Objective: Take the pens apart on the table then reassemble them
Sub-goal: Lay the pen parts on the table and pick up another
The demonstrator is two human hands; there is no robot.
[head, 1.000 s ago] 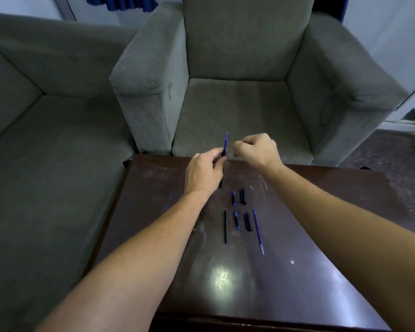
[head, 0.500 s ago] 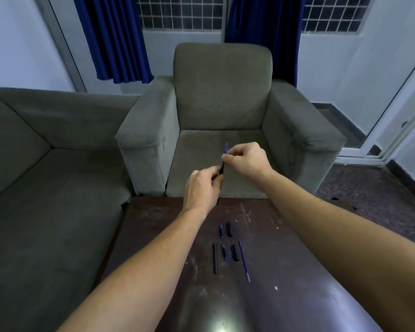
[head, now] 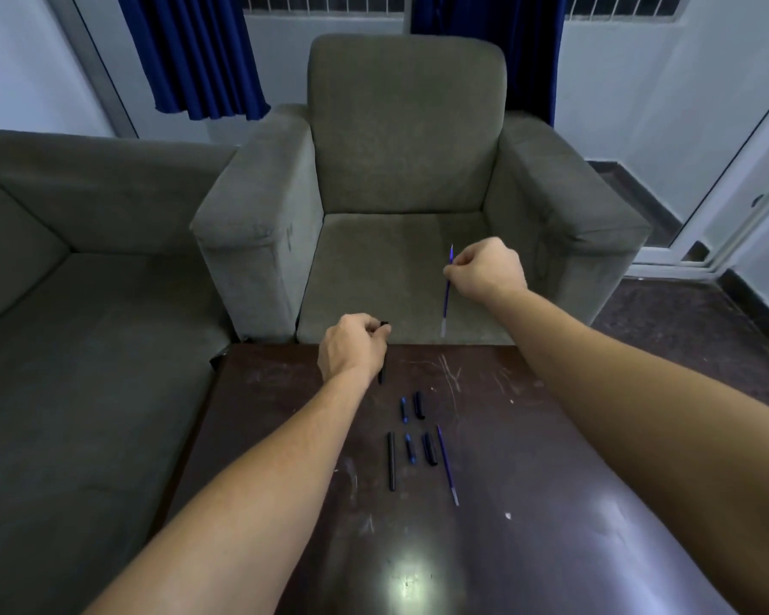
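Note:
My right hand (head: pixel 485 270) pinches a thin blue ink refill (head: pixel 446 299), held nearly upright in the air beyond the table's far edge. My left hand (head: pixel 351 350) grips a black pen barrel (head: pixel 381 370) over the far part of the dark wooden table (head: pixel 529 437). Loose pen parts lie in the middle of the table: a black barrel (head: pixel 391 460), two small blue pieces (head: pixel 403 408) (head: pixel 410 448), two black caps (head: pixel 418 405) (head: pixel 429 448) and a second blue refill (head: pixel 446 463).
A grey armchair (head: pixel 400 170) stands right behind the table's far edge. A grey sofa (head: pixel 63 304) runs along the table's left side. Tiled floor and a glass door (head: pixel 738 170) are at the right.
My hands have drawn apart. The blue refill has come out of the black barrel, with my right hand moving up and right and my left hand keeping the barrel.

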